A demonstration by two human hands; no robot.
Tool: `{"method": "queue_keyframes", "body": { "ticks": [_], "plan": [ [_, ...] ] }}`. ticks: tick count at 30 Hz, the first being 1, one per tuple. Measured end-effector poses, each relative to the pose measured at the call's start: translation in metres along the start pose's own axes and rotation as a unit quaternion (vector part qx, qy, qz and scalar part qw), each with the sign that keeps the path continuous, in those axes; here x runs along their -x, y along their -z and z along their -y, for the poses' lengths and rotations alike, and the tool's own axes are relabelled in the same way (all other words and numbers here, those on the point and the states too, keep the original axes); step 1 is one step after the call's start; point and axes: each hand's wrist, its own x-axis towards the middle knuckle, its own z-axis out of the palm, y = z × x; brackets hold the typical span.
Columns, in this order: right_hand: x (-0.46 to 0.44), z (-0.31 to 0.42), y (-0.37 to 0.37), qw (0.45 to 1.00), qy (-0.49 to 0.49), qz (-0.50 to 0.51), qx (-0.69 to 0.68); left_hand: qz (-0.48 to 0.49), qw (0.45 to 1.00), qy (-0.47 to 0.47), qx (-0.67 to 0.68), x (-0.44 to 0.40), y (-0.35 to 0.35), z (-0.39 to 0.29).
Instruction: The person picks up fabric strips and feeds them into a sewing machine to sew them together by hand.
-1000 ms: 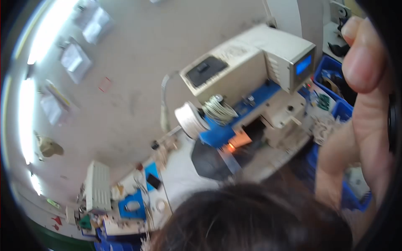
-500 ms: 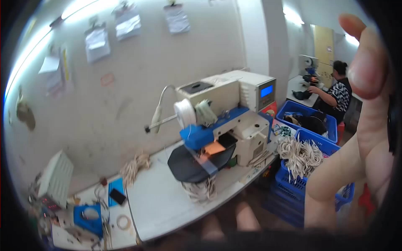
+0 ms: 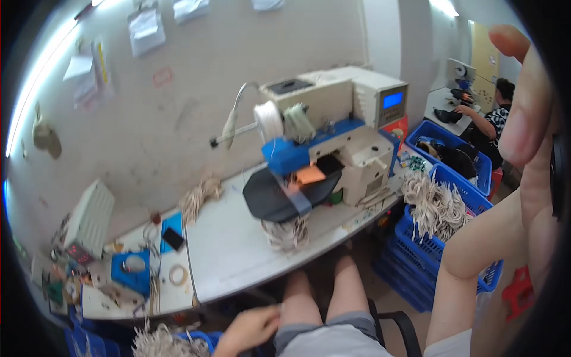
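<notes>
My left hand (image 3: 253,328) is low in the view beside my thigh, fingers loosely extended and slightly blurred, with nothing visible in them. Just left of it, a bundle of off-white cords (image 3: 163,342) lies in a blue basket. Close to the lens at the right edge, my right hand (image 3: 529,113) is raised with its elbow bent. Its thumb and a finger stand apart with nothing seen between them; the rest is cut off. In front of me stands a sewing machine (image 3: 363,160) with a lit blue display, a white thread spool (image 3: 269,121) and a black plate (image 3: 267,199).
Off-white cords (image 3: 437,205) fill stacked blue baskets (image 3: 416,256) on the right. Further back, a co-worker (image 3: 499,119) sits at another table. A phone (image 3: 173,239), a tape roll (image 3: 178,274) and a blue-topped device (image 3: 132,271) are on the left. A red stool (image 3: 518,293) is at lower right.
The view has tipped downward, so the machine appears higher and my lap, left hand and the lower-left cords have come into sight. My right hand remains raised by the lens.
</notes>
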Motion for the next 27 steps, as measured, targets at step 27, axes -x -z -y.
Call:
{"method": "queue_keyframes", "body": {
  "ticks": [27],
  "plan": [
    [0.188,0.344,0.062,0.730,0.510,0.024,-0.455,-0.406,0.519,-0.613,0.436,0.047,0.073,-0.116]
  ]
}}
